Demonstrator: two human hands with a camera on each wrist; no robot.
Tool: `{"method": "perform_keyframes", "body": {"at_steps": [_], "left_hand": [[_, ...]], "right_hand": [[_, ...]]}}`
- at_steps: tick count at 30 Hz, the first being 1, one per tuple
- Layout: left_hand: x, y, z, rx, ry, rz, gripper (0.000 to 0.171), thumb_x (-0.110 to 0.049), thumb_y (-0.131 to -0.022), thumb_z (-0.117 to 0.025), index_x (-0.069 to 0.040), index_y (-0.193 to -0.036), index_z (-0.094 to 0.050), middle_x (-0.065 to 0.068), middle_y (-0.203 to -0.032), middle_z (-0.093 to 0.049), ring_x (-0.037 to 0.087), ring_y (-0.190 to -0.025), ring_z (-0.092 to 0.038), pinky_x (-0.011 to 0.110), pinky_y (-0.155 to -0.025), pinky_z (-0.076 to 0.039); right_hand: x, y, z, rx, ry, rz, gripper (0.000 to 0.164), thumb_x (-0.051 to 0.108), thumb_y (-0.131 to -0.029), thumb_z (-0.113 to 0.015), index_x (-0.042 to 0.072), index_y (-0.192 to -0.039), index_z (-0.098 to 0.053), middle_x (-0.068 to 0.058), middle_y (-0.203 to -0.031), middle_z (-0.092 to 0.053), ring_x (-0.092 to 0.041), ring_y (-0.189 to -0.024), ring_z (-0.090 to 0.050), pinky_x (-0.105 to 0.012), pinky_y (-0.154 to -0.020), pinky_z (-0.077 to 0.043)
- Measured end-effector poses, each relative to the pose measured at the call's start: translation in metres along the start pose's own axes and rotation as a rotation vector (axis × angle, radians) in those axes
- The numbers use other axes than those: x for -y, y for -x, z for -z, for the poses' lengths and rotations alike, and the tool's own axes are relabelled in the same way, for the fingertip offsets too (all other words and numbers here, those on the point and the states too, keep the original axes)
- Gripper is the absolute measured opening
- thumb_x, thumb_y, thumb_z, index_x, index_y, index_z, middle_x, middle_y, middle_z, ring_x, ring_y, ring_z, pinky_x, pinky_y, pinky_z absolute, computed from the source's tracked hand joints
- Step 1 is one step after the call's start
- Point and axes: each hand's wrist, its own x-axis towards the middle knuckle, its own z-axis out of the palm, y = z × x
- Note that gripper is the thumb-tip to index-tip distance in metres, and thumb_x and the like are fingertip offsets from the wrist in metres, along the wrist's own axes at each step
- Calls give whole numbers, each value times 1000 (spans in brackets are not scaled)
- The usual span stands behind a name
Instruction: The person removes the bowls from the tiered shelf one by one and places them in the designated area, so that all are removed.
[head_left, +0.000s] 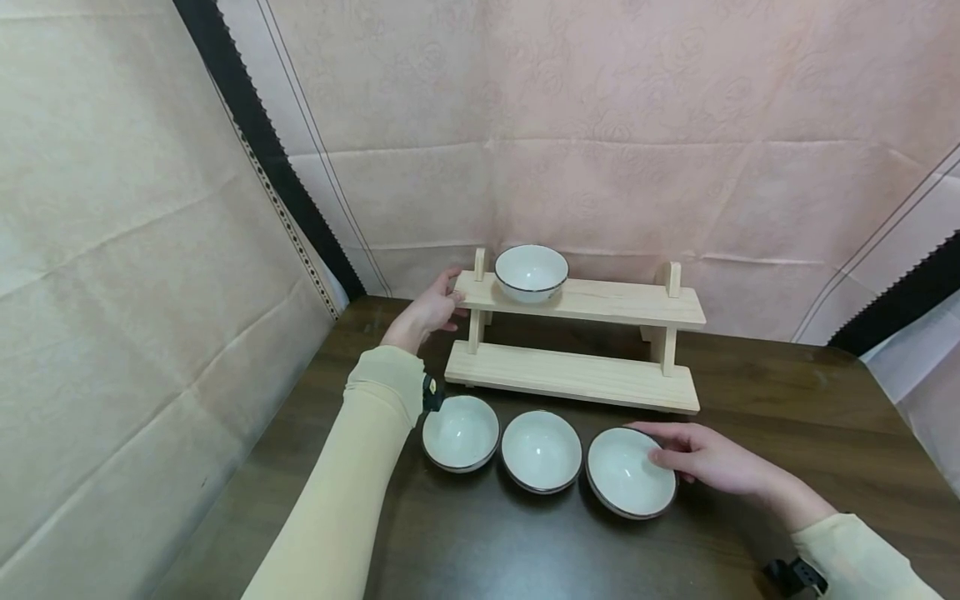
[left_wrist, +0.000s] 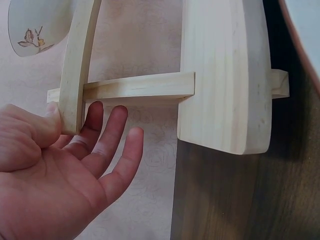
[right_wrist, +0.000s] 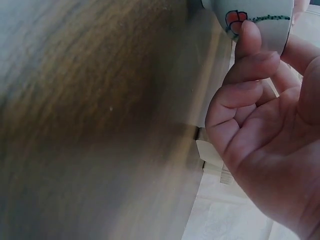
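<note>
A two-tier wooden shelf rack point(head_left: 570, 373) stands on the table, one white bowl point(head_left: 531, 268) on the left of its upper board. My left hand point(head_left: 429, 312) grips the left end of that board; in the left wrist view its thumb is on one face and the fingers point(left_wrist: 116, 122) curl by the other. In front of the rack, three white bowls with dark rims line up. My right hand point(head_left: 708, 457) holds the right bowl point(head_left: 628, 475) by its right edge, thumb over the rim. The right wrist view shows a red flower and green line on its outside.
The left bowl point(head_left: 461, 433) and the middle bowl point(head_left: 542, 452) sit close beside the held one. Dark wood makes up the tabletop point(head_left: 480, 550). Pale patterned cloth point(head_left: 600, 108) hangs behind the rack and along the left side.
</note>
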Motion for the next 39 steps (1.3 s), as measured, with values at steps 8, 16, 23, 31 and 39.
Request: {"method": "perform_keyframes", "body": {"at_steps": [8,16,23,31,39], "left_hand": [[1,-1,0,6,5,1,60,-13,-117,-38,-21,-172,-15,22,-161,-41,47,-139,-52,58,-102,-51],[0,0,0,2,15,-6,60,-13,-117,-38,-19,-172,-15,24,-159,-42,46,-137,-54,61,-105,-49],[-1,1,0,6,9,-7,60,-13,-117,-38,-18,-172,-15,25,-159,-42,44,-135,-55,61,-106,-49],[0,0,2,14,-8,0,60,-15,-117,-39,-21,-172,-16,23,-158,-43,46,-139,-52,58,-105,-51],[0,1,4,14,-8,-9,60,-15,-117,-40,-20,-172,-18,24,-155,-44,45,-140,-52,59,-106,-49]], "right_hand": [[-1,-1,-1,-20,51,31,48,16,-108,-65,7,-154,-57,4,-70,-53,-22,-59,-55,-34,-53,-49],[-2,-1,0,-19,52,31,47,17,-108,-66,7,-153,-58,0,-72,-56,-23,-61,-57,-34,-54,-51],[-2,-1,1,-17,48,-30,51,18,-107,-66,0,-153,-55,1,-73,-58,-19,-62,-58,-33,-56,-51],[1,1,4,-12,87,-68,51,24,-110,-62,2,-156,-52,-3,-83,-65,-19,-68,-62,-33,-62,-52],[14,-7,11,-165,253,-55,43,31,-111,-61,5,-145,-65,-1,-79,-65,-16,-69,-63,-30,-63,-50]]}}
